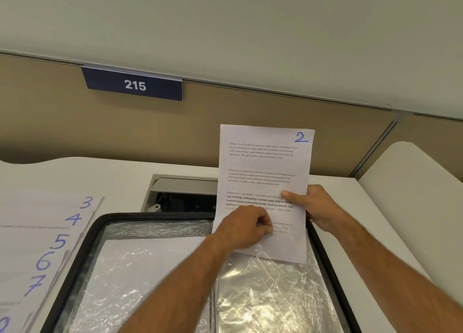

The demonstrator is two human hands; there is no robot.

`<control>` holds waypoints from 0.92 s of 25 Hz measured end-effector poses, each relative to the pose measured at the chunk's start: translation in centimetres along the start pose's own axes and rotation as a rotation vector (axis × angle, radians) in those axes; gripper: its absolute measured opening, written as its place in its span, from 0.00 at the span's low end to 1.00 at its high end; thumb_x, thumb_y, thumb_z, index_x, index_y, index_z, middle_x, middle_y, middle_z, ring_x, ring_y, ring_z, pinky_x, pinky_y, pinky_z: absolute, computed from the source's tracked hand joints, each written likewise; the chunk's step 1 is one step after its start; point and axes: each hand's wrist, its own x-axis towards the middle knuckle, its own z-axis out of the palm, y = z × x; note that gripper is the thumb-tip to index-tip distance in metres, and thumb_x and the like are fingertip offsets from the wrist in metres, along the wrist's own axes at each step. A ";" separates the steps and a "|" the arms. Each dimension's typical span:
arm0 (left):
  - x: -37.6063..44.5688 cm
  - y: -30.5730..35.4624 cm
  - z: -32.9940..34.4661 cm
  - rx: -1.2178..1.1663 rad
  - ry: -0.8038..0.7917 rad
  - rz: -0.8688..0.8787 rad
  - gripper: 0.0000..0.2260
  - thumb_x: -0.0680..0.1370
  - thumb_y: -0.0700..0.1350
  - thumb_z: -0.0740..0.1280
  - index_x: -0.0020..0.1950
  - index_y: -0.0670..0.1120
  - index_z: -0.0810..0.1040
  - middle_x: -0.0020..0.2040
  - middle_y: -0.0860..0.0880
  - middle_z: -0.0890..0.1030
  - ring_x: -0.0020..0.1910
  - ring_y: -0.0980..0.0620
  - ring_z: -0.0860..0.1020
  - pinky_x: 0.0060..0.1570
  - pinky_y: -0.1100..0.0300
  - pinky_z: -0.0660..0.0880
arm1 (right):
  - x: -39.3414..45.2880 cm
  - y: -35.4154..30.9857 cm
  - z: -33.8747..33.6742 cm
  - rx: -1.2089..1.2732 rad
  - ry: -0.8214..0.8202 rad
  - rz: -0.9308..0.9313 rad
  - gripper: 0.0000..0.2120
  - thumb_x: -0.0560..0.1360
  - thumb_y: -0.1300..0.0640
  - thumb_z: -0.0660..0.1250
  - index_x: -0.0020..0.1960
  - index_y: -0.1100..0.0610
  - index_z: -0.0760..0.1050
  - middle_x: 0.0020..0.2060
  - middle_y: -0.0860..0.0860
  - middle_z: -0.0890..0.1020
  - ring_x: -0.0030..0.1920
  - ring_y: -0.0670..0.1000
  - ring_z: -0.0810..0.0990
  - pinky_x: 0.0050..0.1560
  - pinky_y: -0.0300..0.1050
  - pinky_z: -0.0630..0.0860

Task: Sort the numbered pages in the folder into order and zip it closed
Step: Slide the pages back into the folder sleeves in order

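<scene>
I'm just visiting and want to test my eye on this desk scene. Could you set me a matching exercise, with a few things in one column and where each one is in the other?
Things:
1. page 2
2. page 3
3. sign 215
4. folder

Places:
A. fixed on the partition wall
B. lying open on the desk, in the middle
C. held upright by the left hand and right hand
D. flat on the desk at the left, in a fanned stack

Pairs: 1-C, 2-D, 3-A, 4-B

A blue sign (134,84) on the partition reads "215". The held page (263,172) bears a handwritten "2"; the pages on the bench (42,247) show 3, 4, 5, 6, 7.
</scene>
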 end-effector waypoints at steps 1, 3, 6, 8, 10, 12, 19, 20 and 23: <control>0.0 0.3 0.1 -0.006 0.009 -0.003 0.03 0.77 0.49 0.72 0.48 0.52 0.81 0.49 0.55 0.83 0.50 0.54 0.79 0.57 0.50 0.77 | -0.1 -0.2 0.1 -0.017 -0.013 0.012 0.45 0.47 0.43 0.87 0.59 0.62 0.82 0.53 0.57 0.86 0.52 0.58 0.86 0.48 0.47 0.84; -0.1 0.9 0.1 -0.013 0.046 -0.013 0.03 0.78 0.49 0.71 0.49 0.51 0.81 0.50 0.55 0.82 0.50 0.54 0.79 0.57 0.51 0.77 | -0.3 -0.6 -0.2 -0.088 -0.073 0.069 0.34 0.58 0.50 0.85 0.60 0.60 0.81 0.54 0.56 0.86 0.53 0.57 0.86 0.52 0.51 0.84; 0.0 1.5 -0.1 -0.019 0.129 -0.029 0.04 0.79 0.50 0.70 0.50 0.52 0.81 0.50 0.56 0.82 0.50 0.54 0.79 0.55 0.51 0.78 | -0.2 -2.0 -1.1 -0.201 -0.142 0.183 0.19 0.70 0.64 0.76 0.60 0.60 0.80 0.54 0.56 0.86 0.53 0.57 0.86 0.54 0.52 0.83; 0.0 1.8 -0.1 -0.002 0.156 -0.037 0.04 0.79 0.50 0.69 0.50 0.52 0.81 0.49 0.56 0.82 0.49 0.54 0.79 0.55 0.52 0.78 | 0.2 -2.3 -1.3 -0.207 -0.173 0.215 0.19 0.70 0.61 0.76 0.60 0.59 0.80 0.54 0.56 0.86 0.54 0.59 0.85 0.56 0.55 0.81; 0.0 1.7 0.1 -0.003 0.169 -0.050 0.03 0.79 0.50 0.69 0.50 0.52 0.81 0.50 0.56 0.82 0.49 0.55 0.79 0.55 0.52 0.78 | 0.4 -2.0 -0.7 -0.129 -0.094 0.169 0.17 0.73 0.55 0.74 0.60 0.60 0.80 0.54 0.56 0.86 0.54 0.59 0.85 0.59 0.58 0.80; 0.0 1.7 0.2 -0.004 0.179 -0.064 0.03 0.79 0.50 0.69 0.51 0.53 0.81 0.51 0.55 0.83 0.50 0.54 0.79 0.56 0.52 0.78 | 0.5 -1.4 -0.1 -0.076 0.020 0.116 0.13 0.77 0.54 0.70 0.58 0.60 0.81 0.52 0.57 0.86 0.52 0.59 0.86 0.58 0.58 0.80; 0.0 1.9 0.4 0.029 0.171 -0.074 0.05 0.80 0.51 0.69 0.54 0.52 0.81 0.52 0.54 0.82 0.50 0.54 0.79 0.56 0.55 0.77 | 0.2 -1.8 -0.7 -0.297 -0.144 0.309 0.10 0.76 0.60 0.72 0.55 0.61 0.82 0.51 0.56 0.87 0.52 0.57 0.86 0.55 0.53 0.81; 0.0 1.9 0.5 0.031 0.174 -0.077 0.05 0.80 0.51 0.69 0.54 0.52 0.81 0.52 0.54 0.82 0.50 0.54 0.79 0.56 0.55 0.77 | 0.3 -1.6 -0.3 -0.243 -0.098 0.256 0.10 0.76 0.59 0.72 0.56 0.60 0.82 0.51 0.55 0.87 0.51 0.56 0.86 0.52 0.51 0.82; 0.1 1.8 0.7 0.038 0.173 -0.092 0.06 0.80 0.51 0.68 0.54 0.51 0.81 0.53 0.53 0.82 0.50 0.53 0.79 0.56 0.55 0.77 | 0.5 -0.7 0.2 -0.210 0.015 0.184 0.07 0.78 0.58 0.71 0.53 0.59 0.83 0.49 0.54 0.87 0.47 0.55 0.86 0.48 0.47 0.79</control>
